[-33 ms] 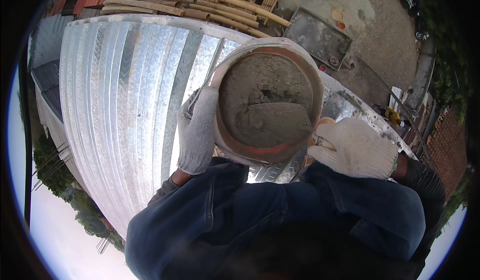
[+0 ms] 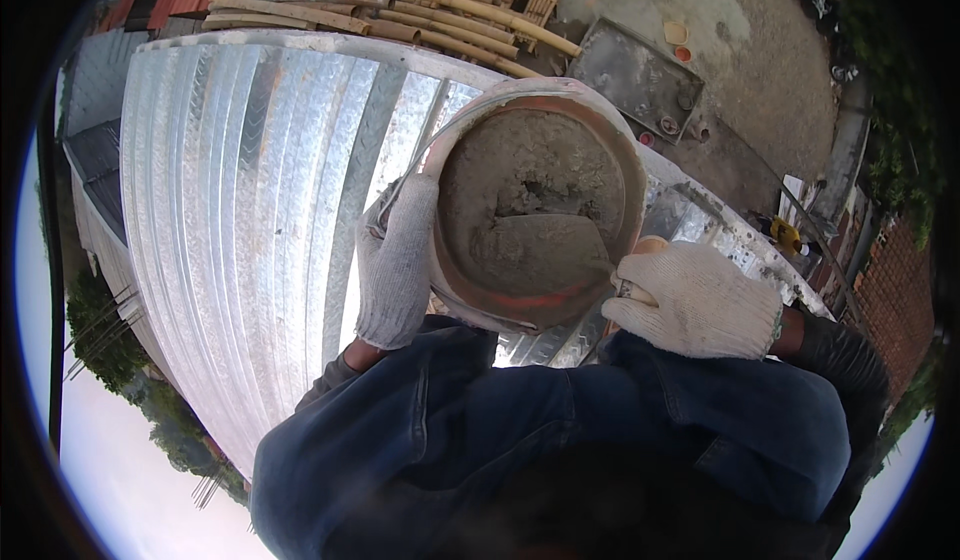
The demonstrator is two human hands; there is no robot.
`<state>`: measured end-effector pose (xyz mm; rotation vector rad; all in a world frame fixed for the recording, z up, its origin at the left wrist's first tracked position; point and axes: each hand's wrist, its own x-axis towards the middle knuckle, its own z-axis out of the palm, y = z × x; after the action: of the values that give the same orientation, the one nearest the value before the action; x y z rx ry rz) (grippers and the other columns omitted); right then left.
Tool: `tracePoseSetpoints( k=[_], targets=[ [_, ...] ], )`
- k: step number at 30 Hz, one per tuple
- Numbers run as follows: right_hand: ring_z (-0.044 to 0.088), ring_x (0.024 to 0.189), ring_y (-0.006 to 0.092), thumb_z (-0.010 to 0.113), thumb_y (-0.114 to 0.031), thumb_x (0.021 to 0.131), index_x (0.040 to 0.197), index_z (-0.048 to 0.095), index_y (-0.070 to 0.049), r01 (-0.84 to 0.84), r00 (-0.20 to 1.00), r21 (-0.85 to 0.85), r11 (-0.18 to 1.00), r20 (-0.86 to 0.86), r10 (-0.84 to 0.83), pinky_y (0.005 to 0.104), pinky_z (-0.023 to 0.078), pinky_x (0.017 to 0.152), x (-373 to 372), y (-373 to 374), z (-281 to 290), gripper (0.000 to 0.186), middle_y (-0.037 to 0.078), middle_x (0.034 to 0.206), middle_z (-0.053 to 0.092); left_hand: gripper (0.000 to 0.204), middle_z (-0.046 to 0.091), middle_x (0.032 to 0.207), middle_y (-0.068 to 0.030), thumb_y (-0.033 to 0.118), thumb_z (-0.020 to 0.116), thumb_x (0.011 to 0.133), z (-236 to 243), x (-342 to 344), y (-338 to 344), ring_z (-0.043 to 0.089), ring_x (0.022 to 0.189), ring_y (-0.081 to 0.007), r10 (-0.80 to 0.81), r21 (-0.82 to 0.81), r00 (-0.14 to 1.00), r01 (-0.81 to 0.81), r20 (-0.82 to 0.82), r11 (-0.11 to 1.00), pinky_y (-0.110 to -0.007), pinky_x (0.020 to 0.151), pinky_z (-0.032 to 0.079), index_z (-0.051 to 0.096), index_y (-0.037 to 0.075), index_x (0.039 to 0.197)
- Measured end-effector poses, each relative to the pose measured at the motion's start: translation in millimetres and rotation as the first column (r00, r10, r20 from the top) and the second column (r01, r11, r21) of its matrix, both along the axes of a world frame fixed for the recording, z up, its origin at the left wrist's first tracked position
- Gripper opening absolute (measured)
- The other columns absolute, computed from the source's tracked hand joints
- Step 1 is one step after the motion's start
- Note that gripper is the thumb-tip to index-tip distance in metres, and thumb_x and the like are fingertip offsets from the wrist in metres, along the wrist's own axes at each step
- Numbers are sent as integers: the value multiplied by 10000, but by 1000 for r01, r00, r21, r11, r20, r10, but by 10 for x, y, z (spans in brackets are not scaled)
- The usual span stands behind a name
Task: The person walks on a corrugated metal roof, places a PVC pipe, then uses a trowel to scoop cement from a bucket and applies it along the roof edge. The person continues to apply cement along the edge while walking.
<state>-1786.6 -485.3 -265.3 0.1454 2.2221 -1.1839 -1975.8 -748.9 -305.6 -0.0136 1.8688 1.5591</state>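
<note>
A round bucket (image 2: 590, 103) with an orange inner wall is filled with wet grey mortar (image 2: 520, 165). My left hand (image 2: 395, 260), in a white knit glove, grips the bucket's left side by the wire handle. My right hand (image 2: 695, 300), also gloved, is closed on the wooden handle of a trowel at the bucket's right rim. The trowel's blade (image 2: 550, 245) lies flat in the mortar near the front of the bucket. Both blue sleeves come in from below.
A shiny corrugated metal roof sheet (image 2: 240, 190) spreads below and to the left of the bucket. Far below lie bamboo poles (image 2: 400, 10), a flat metal mixing tray (image 2: 635, 75) on sandy ground, and a brick wall (image 2: 890, 290) at the right.
</note>
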Motion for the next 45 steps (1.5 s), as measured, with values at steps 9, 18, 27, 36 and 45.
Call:
tracePoseSetpoints(
  k=[9, 18, 27, 36, 45],
  targets=[
    [692, 748, 342, 680, -362, 1031, 916, 745, -43, 11, 998, -128, 992, -55, -18, 449, 523, 923, 73, -8, -28, 346, 139, 748, 695, 397, 702, 1286, -75, 296, 635, 1138, -420, -137, -282, 672, 1130, -139, 39, -60, 996, -44, -77, 997, -301, 946, 576, 650, -11, 1391],
    [673, 685, 416, 697, -413, 1033, 885, 681, 2, 95, 995, -104, 990, -22, -97, 466, 540, 658, -165, 147, 173, 441, 212, 715, 636, 449, 697, 1392, -110, 321, 542, 1177, -976, -420, -738, 694, 1225, -191, 112, 73, 986, -121, 127, 990, -329, 1035, 596, 593, 3, 1491],
    [513, 643, 333, 769, -372, 1005, 1004, 697, 5, 110, 958, 3, 994, -268, -105, 407, 490, 654, -1171, 552, 91, 384, 166, 695, 536, 430, 762, 1193, -57, 361, 641, 1131, -908, -436, -750, 706, 1051, -138, 205, 25, 964, -212, 167, 977, -307, 904, 594, 724, -10, 1332],
    [626, 621, 248, 679, -457, 1009, 878, 682, 26, 39, 946, 68, 997, -325, -15, 412, 513, 617, -2712, 690, -1059, 500, 134, 694, 615, 310, 739, 1031, 11, 294, 668, 1117, -879, -279, -743, 635, 913, -75, 260, -88, 958, -251, 118, 964, -274, 797, 545, 791, 12, 1156],
    [632, 560, 196, 675, -409, 938, 708, 648, -9, -30, 994, -34, 999, -103, 26, 389, 493, 571, -3685, 475, -1898, 463, 91, 611, 619, 263, 629, 863, 80, 262, 690, 1099, -770, -246, -639, 532, 796, -25, 337, -182, 928, -308, 158, 934, -231, 685, 455, 698, 84, 906]
  ],
)
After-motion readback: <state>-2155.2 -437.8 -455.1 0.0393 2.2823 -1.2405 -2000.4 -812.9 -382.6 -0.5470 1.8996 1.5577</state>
